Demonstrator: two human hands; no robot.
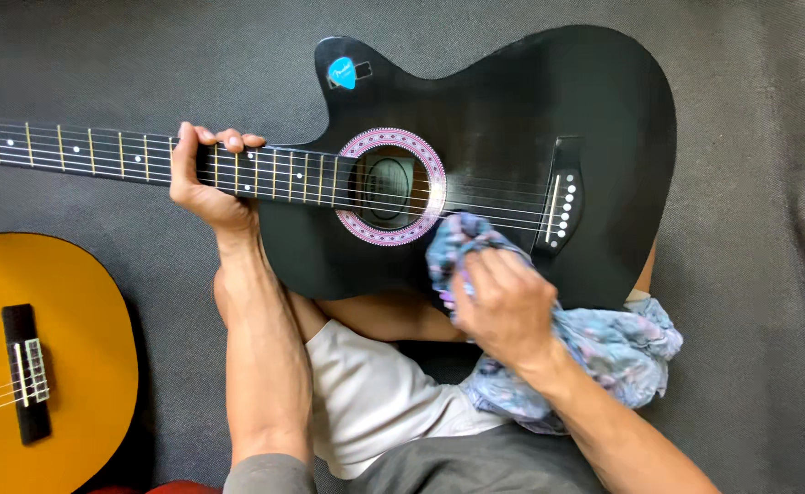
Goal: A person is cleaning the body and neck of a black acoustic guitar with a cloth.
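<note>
**Wiping the black guitar, cloth at the strings**

Lying across the person's lap, the black guitar (503, 119) has its neck running off to the left and its body to the right, strings facing up at the camera. The left hand (203, 174) is wrapped around the neck (73, 151) near where it joins the body, thumb under, fingers curled over the frets and closed on it. The right hand (505, 306) is bunched tight on a blue patterned cloth (617, 352), pressing a wad of it onto the top between the soundhole (391, 186) and the bridge (562, 206), right at the lower strings. The loose rest of the cloth trails down over the guitar's lower edge and the knee.

How far the wiping has got is hard to judge. The upper part of the top looks evenly dull-glossy with no obvious smears, but nothing marks off wiped from unwiped areas. Judging by the cloth's place, the stretch by the bridge is in hand; the neck under the left hand and the strings there look untouched by cloth now.

A blue pick (342, 72) is tucked at the cutaway. An orange guitar (45, 366) lies on the grey mat (750, 274) at the lower left, well apart.
</note>
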